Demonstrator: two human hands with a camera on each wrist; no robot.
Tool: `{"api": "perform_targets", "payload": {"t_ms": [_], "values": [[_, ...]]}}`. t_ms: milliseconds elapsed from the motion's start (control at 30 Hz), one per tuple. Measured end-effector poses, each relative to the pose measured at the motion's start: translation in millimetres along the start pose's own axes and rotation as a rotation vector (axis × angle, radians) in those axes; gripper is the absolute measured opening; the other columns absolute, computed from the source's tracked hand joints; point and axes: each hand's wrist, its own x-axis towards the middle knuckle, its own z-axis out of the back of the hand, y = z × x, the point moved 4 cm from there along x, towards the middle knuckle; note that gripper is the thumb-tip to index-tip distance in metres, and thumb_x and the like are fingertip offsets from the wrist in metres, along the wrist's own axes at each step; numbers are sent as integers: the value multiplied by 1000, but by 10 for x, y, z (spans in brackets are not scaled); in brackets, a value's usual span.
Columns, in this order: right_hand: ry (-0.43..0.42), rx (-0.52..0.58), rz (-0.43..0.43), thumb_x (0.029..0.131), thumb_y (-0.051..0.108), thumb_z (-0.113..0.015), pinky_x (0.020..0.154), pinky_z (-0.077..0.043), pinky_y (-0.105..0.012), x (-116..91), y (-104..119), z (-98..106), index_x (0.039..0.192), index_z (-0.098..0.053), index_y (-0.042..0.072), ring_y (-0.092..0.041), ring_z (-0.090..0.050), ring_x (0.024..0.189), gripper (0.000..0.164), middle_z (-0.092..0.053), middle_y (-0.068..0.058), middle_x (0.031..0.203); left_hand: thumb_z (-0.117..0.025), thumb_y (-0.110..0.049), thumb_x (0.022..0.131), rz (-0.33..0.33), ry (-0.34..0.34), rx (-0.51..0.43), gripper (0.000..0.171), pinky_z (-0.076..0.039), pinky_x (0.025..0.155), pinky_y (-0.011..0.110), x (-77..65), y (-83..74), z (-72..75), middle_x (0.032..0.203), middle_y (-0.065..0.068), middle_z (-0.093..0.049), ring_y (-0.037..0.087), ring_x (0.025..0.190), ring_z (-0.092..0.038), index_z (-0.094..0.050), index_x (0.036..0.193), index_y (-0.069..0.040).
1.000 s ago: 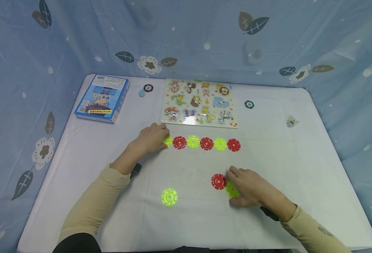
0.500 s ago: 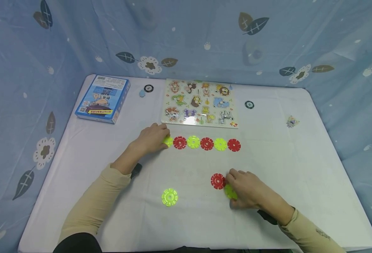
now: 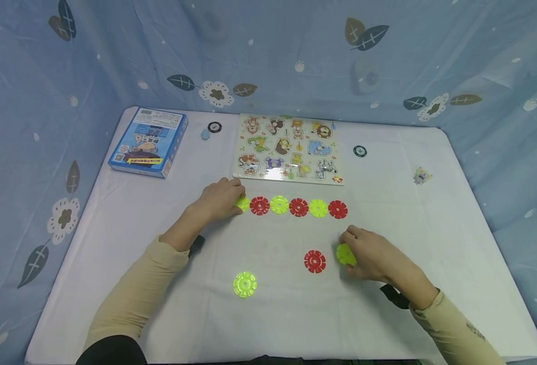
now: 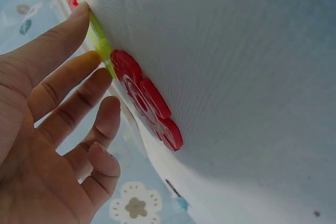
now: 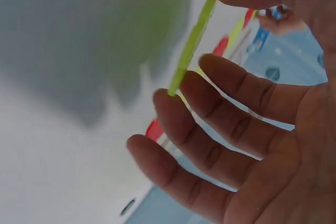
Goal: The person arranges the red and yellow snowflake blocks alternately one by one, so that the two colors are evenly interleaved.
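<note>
At mid-table, notched flower-shaped plastic discs alternate red point(image 3: 298, 208) and yellow-green point(image 3: 318, 208) in a row. My left hand point(image 3: 220, 199) is at the row's left end; thumb and fingertips pinch a yellow-green disc point(image 4: 102, 45) at its edges. Beside it, a red disc point(image 4: 142, 95) shows in the left wrist view but is hidden under the hand in the head view. Below the row's right end, my right hand point(image 3: 373, 253) pinches another yellow-green disc point(image 5: 194, 45) by its rim, raised above the cloth. A loose red disc point(image 3: 315, 261) lies left of this hand.
Another yellow-green disc point(image 3: 245, 285) lies near the front. Behind the row sits an animal puzzle board point(image 3: 288, 148), with a blue box point(image 3: 147, 142) at back left. Small round black tokens point(image 3: 360, 151) and a small figure piece point(image 3: 421, 176) lie around. Blue curtains border the table.
My right hand has lifted the yellow-green disc from beside the loose red disc and moved it up and right. My left hand stays in place.
</note>
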Motion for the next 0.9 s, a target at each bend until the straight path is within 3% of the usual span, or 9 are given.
{"api": "perform_targets", "payload": {"t_ms": [200, 500, 700, 900], "values": [[-61, 63, -49, 65, 24, -85, 78, -56, -40, 77, -320, 129, 115, -61, 4, -20, -61, 83, 59, -64, -11, 105, -77, -29, 81, 1, 6, 0, 44, -48, 78, 36, 11, 0, -2, 113, 4, -61, 23, 97, -53, -65, 119, -9], [-67, 107, -113, 67, 22, -80, 77, -52, -40, 279, -733, 197, 123, -56, 5, -20, -57, 83, 64, -65, -10, 102, -78, -29, 81, 6, 12, -6, 45, -48, 78, 36, -4, -2, 9, 114, 5, -61, 23, 98, -53, -65, 119, -9], [-69, 127, -135, 67, 22, -79, 76, -49, -37, 437, -905, 199, 125, -54, 5, -21, -56, 83, 65, -65, -10, 101, -77, -29, 81, 2, 5, -16, 44, -48, 79, 36, -5, 9, -3, 114, 5, -61, 23, 99, -54, -65, 119, -9], [-36, 148, -160, 69, 25, -80, 82, -51, -44, 545, -978, 182, 127, -54, 7, -25, -58, 91, 66, -65, -12, 107, -77, -29, 82, 6, 7, -19, 44, -49, 80, 38, -2, 16, -9, 115, 5, -60, 24, 101, -54, -65, 119, -9]]}}
